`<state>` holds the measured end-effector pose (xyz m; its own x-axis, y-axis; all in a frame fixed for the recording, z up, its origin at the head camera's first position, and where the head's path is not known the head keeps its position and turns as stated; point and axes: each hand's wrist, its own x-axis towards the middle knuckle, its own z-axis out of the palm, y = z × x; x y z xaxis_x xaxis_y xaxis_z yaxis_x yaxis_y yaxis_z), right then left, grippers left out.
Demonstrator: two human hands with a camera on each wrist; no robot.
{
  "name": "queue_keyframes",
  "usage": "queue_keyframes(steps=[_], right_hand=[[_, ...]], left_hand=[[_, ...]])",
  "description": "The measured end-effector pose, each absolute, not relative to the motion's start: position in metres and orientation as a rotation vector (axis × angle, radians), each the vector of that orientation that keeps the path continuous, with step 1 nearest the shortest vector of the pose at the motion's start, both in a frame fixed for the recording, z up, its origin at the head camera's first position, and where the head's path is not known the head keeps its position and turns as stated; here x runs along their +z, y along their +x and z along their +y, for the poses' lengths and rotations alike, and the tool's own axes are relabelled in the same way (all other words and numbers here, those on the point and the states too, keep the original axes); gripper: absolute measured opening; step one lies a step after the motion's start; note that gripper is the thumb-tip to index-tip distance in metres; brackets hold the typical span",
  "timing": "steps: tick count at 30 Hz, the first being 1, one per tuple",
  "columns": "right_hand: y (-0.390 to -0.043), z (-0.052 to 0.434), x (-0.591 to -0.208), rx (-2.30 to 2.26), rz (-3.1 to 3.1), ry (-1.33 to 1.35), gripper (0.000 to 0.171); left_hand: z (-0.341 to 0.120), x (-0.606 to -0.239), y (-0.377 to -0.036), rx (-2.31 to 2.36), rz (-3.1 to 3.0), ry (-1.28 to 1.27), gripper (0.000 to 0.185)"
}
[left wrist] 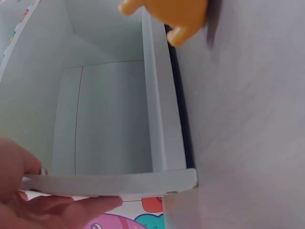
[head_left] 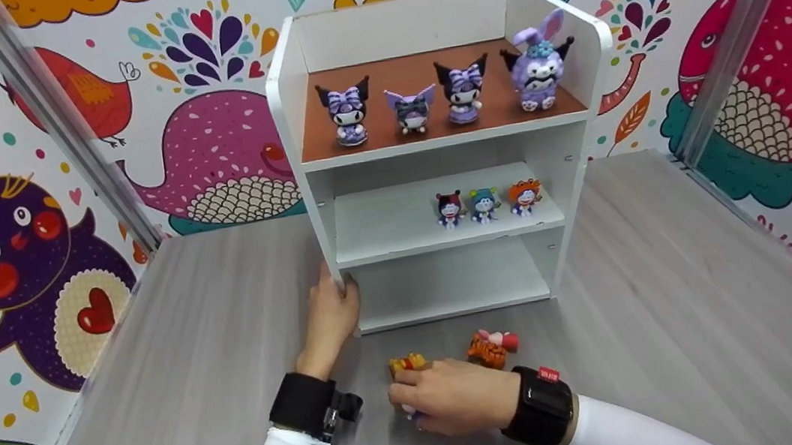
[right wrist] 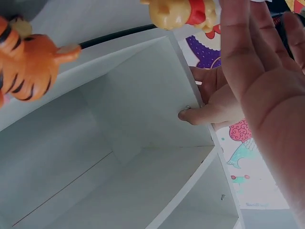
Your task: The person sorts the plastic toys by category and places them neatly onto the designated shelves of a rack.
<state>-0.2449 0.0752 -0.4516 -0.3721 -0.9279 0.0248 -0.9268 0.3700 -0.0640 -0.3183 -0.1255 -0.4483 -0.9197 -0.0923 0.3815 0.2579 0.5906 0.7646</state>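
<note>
My left hand [head_left: 332, 313] grips the lower left side panel of a white shelf unit [head_left: 449, 288]; in the left wrist view its thumb [left wrist: 21, 160] lies inside the panel and the fingers outside. On the table before the unit, my right hand [head_left: 459, 394] holds a small white-and-blue figurine [head_left: 410, 411], mostly hidden under the fingers. A yellow bear figurine [head_left: 405, 362] in a red top lies just beyond those fingers. Right of it, an orange striped tiger figurine [head_left: 486, 353] lies against a pink one [head_left: 507, 342].
Several purple figurines, one a rabbit-eared figurine [head_left: 536, 73], stand on the brown top shelf [head_left: 378, 77]. Three small figurines, including an orange-hooded figurine [head_left: 525, 197], stand right of centre on the middle shelf [head_left: 384, 220]. Patterned walls [head_left: 222, 161] enclose the grey table [head_left: 677, 294].
</note>
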Motion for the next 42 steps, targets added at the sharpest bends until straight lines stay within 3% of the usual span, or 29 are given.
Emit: queue_keyframes(steps=[8, 15, 21, 29, 35, 42], right_hand=[[-0.245, 0.077, -0.45, -0.121, 2.521, -1.734, 0.049], [-0.245, 0.077, -0.451, -0.106, 2.517, -1.728, 0.029], [-0.244, 0.078, -0.451, -0.082, 2.509, -1.738, 0.024], [-0.243, 0.078, -0.448, -0.087, 2.523, -1.78, 0.018], [-0.245, 0.079, -0.443, -0.249, 2.51, -1.757, 0.026], [-0.25, 0.085, -0.435, -0.509, 2.533, -1.802, 0.023]], left_hand=[[-0.127, -0.448, -0.319, -1.269, -2.453, -0.114, 0.057], [-0.127, -0.448, -0.32, -1.251, -2.448, -0.122, 0.057], [-0.127, -0.45, -0.32, -1.234, -2.436, -0.142, 0.057], [-0.127, -0.45, -0.32, -1.246, -2.428, -0.161, 0.056], [-0.126, -0.451, -0.321, -1.236, -2.42, -0.166, 0.056], [-0.126, -0.451, -0.321, -1.228, -2.422, -0.169, 0.059]])
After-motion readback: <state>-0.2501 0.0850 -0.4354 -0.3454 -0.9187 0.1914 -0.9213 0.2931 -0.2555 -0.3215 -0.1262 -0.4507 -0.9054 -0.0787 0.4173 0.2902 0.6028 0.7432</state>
